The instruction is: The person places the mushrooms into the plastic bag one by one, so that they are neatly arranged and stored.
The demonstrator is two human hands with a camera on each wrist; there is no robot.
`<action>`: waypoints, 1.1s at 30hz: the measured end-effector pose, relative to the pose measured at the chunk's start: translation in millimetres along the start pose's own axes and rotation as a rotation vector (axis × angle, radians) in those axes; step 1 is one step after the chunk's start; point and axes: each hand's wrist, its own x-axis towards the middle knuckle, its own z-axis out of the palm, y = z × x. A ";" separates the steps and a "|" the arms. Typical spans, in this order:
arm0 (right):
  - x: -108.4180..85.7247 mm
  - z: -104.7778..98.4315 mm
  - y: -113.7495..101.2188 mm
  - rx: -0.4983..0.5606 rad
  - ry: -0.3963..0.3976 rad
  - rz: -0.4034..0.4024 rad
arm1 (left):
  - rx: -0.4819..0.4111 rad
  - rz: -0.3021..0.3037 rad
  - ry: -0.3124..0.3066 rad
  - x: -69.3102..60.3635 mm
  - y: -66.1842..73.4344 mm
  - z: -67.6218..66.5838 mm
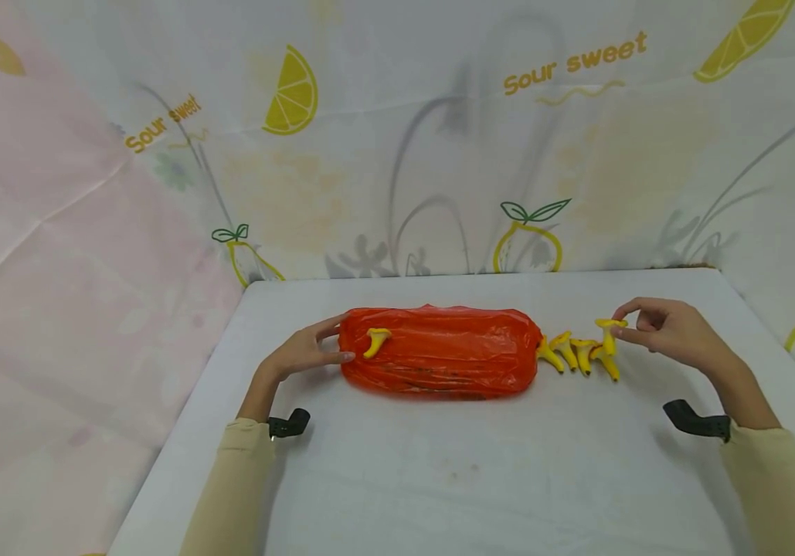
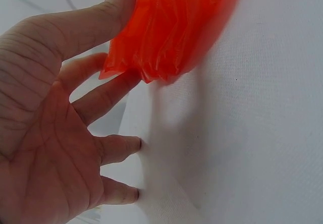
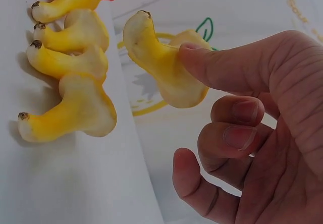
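A red plastic bag (image 1: pixel 439 355) lies lengthwise on the white table. My left hand (image 1: pixel 303 347) holds its left end between thumb and fingers; in the left wrist view the crinkled bag end (image 2: pixel 161 32) sits at the thumb, with the lower fingers spread off it. One yellow trumpet-shaped mushroom (image 1: pixel 375 341) rests on the bag near that hand. Off the bag's right end, several similar mushrooms (image 3: pixel 70 108) lie in a row. Above the row's right end, my right hand (image 1: pixel 678 332) pinches another yellow mushroom (image 3: pixel 151 57) between thumb and finger, its stem pointing down in the head view.
The white table (image 1: pixel 453 479) stretches out in front of the bag. Behind it hangs a cloth backdrop (image 1: pixel 404 154) printed with lemons and lettering. Black wrist mounts (image 1: pixel 696 419) stick out from both sleeves.
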 end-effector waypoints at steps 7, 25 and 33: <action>5.1 3.8 -7.4 0.032 -0.010 -0.001 | -0.003 -0.010 -0.002 -0.6 1.3 0.4; 23.4 19.4 -32.0 0.092 -0.056 -0.020 | -0.004 0.004 0.004 -1.4 2.1 0.8; 33.1 28.5 -43.6 0.139 -0.065 -0.031 | 0.010 0.000 -0.001 -0.5 0.9 -0.1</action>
